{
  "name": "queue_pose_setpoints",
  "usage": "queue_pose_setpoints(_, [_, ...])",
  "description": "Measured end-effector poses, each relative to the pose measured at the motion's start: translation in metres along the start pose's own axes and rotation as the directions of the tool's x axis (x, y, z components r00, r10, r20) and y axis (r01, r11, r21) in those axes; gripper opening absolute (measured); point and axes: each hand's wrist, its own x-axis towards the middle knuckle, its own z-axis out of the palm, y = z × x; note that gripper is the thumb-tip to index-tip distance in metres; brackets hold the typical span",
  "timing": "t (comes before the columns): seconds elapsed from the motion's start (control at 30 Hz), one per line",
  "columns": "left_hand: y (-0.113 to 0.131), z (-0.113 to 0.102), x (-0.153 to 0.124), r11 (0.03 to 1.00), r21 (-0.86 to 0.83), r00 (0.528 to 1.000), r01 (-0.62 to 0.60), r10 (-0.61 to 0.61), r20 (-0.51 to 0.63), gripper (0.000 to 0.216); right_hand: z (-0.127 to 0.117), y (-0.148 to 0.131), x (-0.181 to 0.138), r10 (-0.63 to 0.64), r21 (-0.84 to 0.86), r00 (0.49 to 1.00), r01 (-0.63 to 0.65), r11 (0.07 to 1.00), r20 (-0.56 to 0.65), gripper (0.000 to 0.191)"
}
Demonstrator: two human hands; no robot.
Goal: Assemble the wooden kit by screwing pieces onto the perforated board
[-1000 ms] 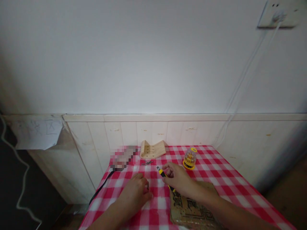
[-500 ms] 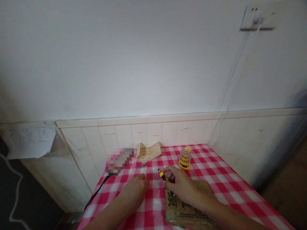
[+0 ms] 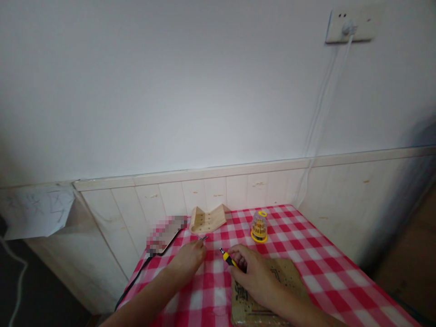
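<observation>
My right hand (image 3: 254, 274) is closed round a yellow and black screwdriver (image 3: 227, 258), its tip pointing up and to the left over the red checked tablecloth (image 3: 299, 254). My left hand (image 3: 187, 259) stretches forward, its fingertips pinched together at some small metal screws (image 3: 203, 237) lying just in front of a bent wooden piece with holes (image 3: 207, 219). Whether the fingers grip a screw I cannot tell. A brown cardboard sheet (image 3: 275, 277) lies under my right wrist.
A yellow domed bit holder (image 3: 259, 226) stands at the back right of the table. A blurred flat object (image 3: 166, 234) with a black cable (image 3: 132, 284) lies at the back left. White cables hang from a wall socket (image 3: 350, 25). The table butts against a panelled wall.
My left hand has moved forward from the middle of the cloth to the screws by the wooden piece. My right hand keeps hold of the screwdriver. The view has shifted right and tilted up.
</observation>
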Motion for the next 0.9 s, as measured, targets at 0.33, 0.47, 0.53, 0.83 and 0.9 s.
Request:
queue_pose_setpoints(0.33, [-0.032, 0.006, 0.0, 0.988, -0.125, 0.978, 0.092, -0.113, -0.174, 0.033, -0.002, -0.002, 0.0, 0.018, 0.078, 1.0, -0.017, 0.997, -0.009, 0.027])
queue_pose_setpoints(0.47, [-0.038, 0.012, -0.006, 0.967, -0.153, 0.959, 0.206, -0.23, -0.163, 0.028, -0.003, -0.003, 0.001, 0.025, 0.079, 1.0, -0.024, 0.997, -0.009, 0.028])
queue_pose_setpoints(0.53, [-0.039, 0.014, -0.006, 0.963, -0.144, 0.956, 0.229, -0.25, -0.151, 0.026, -0.003, -0.002, 0.001, 0.029, 0.073, 1.0, -0.028, 0.997, -0.011, 0.029])
queue_pose_setpoints(0.83, [-0.03, 0.012, 0.011, 0.98, -0.122, 0.965, 0.155, -0.176, -0.193, 0.033, -0.003, -0.004, 0.0, 0.028, 0.086, 0.999, -0.026, 0.996, -0.023, 0.029])
queue_pose_setpoints(0.9, [-0.03, 0.012, 0.014, 0.98, -0.127, 0.96, 0.155, -0.18, -0.214, 0.033, -0.002, -0.003, 0.001, 0.03, 0.082, 0.999, -0.028, 0.996, -0.03, 0.027])
